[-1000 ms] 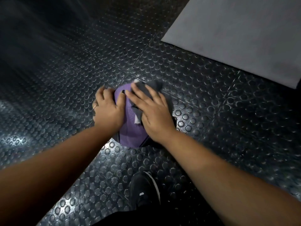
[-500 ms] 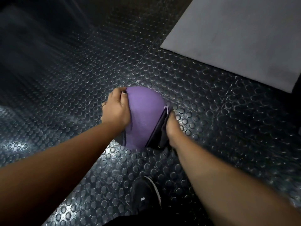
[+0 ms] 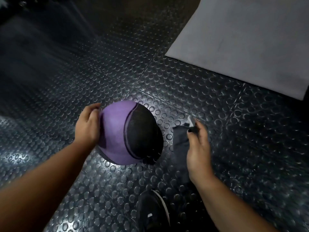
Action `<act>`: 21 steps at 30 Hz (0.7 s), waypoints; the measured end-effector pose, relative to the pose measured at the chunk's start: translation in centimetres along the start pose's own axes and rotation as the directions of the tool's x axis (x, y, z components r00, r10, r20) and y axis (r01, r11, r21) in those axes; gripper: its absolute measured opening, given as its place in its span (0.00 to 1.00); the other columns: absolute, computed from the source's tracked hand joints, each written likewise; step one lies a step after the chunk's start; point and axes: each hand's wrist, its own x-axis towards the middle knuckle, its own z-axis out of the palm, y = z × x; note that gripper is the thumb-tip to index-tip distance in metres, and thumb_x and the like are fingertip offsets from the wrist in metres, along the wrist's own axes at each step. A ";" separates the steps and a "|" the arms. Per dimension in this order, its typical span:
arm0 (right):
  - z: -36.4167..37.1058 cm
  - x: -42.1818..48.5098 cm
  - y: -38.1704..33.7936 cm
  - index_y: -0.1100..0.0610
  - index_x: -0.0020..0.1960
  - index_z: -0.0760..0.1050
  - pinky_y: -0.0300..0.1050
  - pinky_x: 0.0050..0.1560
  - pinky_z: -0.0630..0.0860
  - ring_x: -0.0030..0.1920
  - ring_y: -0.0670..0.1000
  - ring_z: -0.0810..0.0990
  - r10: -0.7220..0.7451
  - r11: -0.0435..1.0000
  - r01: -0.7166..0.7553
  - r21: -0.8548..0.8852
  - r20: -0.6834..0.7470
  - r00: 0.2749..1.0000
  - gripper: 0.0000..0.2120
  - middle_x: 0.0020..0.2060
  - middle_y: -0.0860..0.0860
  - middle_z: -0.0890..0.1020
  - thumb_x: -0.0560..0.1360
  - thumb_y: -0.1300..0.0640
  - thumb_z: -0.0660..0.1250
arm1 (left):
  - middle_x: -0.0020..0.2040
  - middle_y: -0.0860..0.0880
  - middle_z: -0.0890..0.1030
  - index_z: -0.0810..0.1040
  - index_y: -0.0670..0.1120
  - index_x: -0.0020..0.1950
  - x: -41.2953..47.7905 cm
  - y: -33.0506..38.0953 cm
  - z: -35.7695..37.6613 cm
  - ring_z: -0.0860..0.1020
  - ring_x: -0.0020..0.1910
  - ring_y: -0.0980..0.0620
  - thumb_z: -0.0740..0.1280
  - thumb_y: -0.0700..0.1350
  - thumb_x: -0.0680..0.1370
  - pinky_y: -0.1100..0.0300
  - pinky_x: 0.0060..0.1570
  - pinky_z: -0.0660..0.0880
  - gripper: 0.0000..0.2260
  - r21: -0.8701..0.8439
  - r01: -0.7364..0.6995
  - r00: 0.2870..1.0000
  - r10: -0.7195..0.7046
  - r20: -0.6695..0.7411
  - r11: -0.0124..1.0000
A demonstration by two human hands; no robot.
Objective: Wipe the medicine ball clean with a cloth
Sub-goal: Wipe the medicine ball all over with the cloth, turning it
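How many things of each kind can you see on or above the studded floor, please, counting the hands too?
Purple-and-black medicine ball: 1
Dark cloth: 1
Hands: 2 (left hand, right hand)
Black shoe: 1
Large grey mat: 1
Total: 6

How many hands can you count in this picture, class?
2. The left hand grips the medicine ball; the right hand holds the cloth to the ball's right.

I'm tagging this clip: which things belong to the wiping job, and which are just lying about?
Part of the job: ball, held by the left hand; cloth, pinched in the right hand.
Not part of it: grey mat; the person's black shoe.
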 end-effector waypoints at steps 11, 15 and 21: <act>14.9 1.2 2.8 0.40 0.75 0.53 0.58 0.73 0.42 0.77 0.54 0.46 -0.155 0.334 0.781 -0.527 0.787 0.597 0.22 0.78 0.46 0.50 0.81 0.44 0.49 | 0.66 0.53 0.76 0.74 0.52 0.69 -1.1 -4.2 -1.9 0.73 0.65 0.54 0.55 0.62 0.76 0.55 0.66 0.68 0.26 0.115 -0.191 0.981 0.185 0.066 0.975; 17.3 6.7 3.3 0.50 0.72 0.66 0.51 0.69 0.63 0.71 0.57 0.65 0.154 0.579 0.435 -0.689 0.617 0.772 0.20 0.71 0.54 0.68 0.83 0.48 0.48 | 0.66 0.54 0.74 0.70 0.60 0.68 -3.3 -7.3 -3.0 0.72 0.67 0.52 0.56 0.63 0.78 0.46 0.69 0.68 0.20 0.037 -0.167 0.986 0.167 -0.006 0.985; 14.3 6.5 8.0 0.52 0.55 0.79 0.49 0.55 0.72 0.54 0.58 0.79 0.403 0.812 -0.153 -0.563 0.351 0.845 0.24 0.50 0.56 0.82 0.78 0.37 0.53 | 0.69 0.51 0.70 0.67 0.69 0.65 -6.2 -8.6 -3.3 0.69 0.70 0.51 0.57 0.67 0.76 0.43 0.72 0.65 0.17 -0.014 -0.138 0.989 0.137 -0.049 0.990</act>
